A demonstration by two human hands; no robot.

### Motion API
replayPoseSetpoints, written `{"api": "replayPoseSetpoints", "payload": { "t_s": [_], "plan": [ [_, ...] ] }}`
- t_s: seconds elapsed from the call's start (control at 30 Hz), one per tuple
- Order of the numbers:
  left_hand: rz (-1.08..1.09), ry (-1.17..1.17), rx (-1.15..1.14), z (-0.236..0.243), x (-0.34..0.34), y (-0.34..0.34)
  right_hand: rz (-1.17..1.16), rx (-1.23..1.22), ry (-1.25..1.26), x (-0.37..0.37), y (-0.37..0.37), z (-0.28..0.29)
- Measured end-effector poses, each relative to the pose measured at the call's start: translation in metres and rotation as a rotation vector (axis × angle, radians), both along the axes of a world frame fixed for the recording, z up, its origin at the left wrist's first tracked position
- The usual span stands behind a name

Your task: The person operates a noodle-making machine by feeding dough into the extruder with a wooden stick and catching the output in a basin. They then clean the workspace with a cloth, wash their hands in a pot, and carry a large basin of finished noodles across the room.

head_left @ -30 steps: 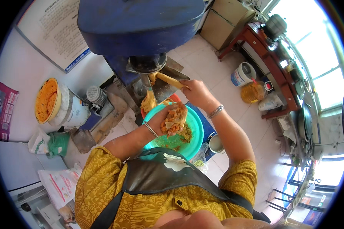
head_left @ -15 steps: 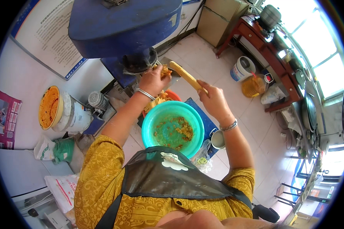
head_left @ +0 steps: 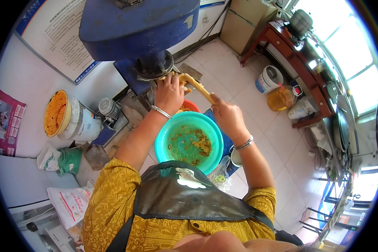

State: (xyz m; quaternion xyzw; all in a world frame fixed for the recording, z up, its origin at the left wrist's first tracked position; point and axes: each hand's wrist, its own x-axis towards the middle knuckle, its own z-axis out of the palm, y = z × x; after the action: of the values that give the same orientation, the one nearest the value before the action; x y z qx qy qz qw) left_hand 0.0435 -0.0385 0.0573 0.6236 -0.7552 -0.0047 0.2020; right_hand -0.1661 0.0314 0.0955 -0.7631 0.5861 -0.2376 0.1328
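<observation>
My right hand (head_left: 229, 119) is closed round one end of a pale yellow wooden stick (head_left: 199, 88). The stick's far end reaches the lower opening of a blue machine (head_left: 138, 31), right beside my left hand. My left hand (head_left: 169, 93) is bent up under the dark outlet (head_left: 153, 65), fingers curled on orange-yellow stuff I cannot make out clearly; its fingertips are partly hidden. Below both hands stands a turquoise basin (head_left: 158, 145), with yellow-brown mash (head_left: 203, 143) stuck inside. Behind it a red bowl (head_left: 192, 106) shows in part, holding yellowish strands.
On the left, a yellow basin of orange paste (head_left: 56, 112) tops a white bucket (head_left: 86, 128), next to a small motor (head_left: 108, 108). A white bucket (head_left: 269, 80) and an oil jug (head_left: 281, 98) stand by a red-brown table (head_left: 283, 44). A cup (head_left: 236, 158) sits right of the turquoise basin.
My right hand has come left and lower, bringing the stick's far end in to the outlet. My left hand has turned its back up and pressed closer under the machine.
</observation>
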Motion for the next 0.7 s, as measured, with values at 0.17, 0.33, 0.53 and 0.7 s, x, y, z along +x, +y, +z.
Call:
{"api": "replayPoseSetpoints", "payload": {
  "t_s": [0.17, 0.33, 0.53, 0.7],
  "plan": [
    [-0.036, -0.159, -0.284, -0.033, 0.004, 0.004, 0.118, -0.058, 0.227, 0.013, -0.007, -0.011],
    [-0.058, -0.108, -0.244, -0.042, 0.006, -0.001, 0.208, -0.026, 0.333, 0.034, -0.026, -0.013],
    [-0.041, -0.116, -0.321, -0.051, 0.005, -0.012, 0.207, 0.029, 0.311, 0.048, -0.059, -0.002],
    [-0.018, -0.196, -0.22, -0.043, 0.013, -0.019, 0.166, 0.099, 0.135, 0.025, -0.045, 0.047]
  ]
}}
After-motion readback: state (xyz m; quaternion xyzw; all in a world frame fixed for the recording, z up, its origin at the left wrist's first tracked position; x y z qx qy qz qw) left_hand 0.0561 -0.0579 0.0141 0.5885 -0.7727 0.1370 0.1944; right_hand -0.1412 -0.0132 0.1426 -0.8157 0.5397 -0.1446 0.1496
